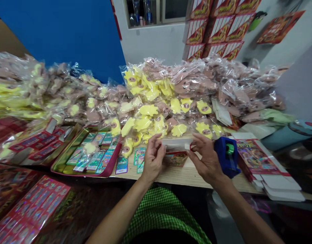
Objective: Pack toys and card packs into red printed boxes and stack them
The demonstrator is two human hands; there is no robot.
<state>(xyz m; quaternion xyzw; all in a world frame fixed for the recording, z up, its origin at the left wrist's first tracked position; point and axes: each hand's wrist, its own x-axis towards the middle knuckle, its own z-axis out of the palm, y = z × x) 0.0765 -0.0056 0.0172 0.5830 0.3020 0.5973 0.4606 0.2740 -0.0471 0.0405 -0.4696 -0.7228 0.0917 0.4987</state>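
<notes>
The small cardboard carton, white inside with a red printed face [175,159], sits just right of the centre of the frame, held between the two hands, so neither is nearer: the left hand [154,154] grips its left end and the right hand [204,159] pinches its right end between thumb and fingers. Its long axis appears to run left to right, straight from one hand to the other, with the white inner side uppermost and the printed face below, towards the wearer. Whether it touches the pale wooden bench [194,176] is hard to tell. The blue plastic tape dispenser with a green roll [225,157] stands just beside the right hand, on the side away from the carton, while the shiny teal and purple printed cards [121,165] lie near the left hand, towards the lower left
</notes>
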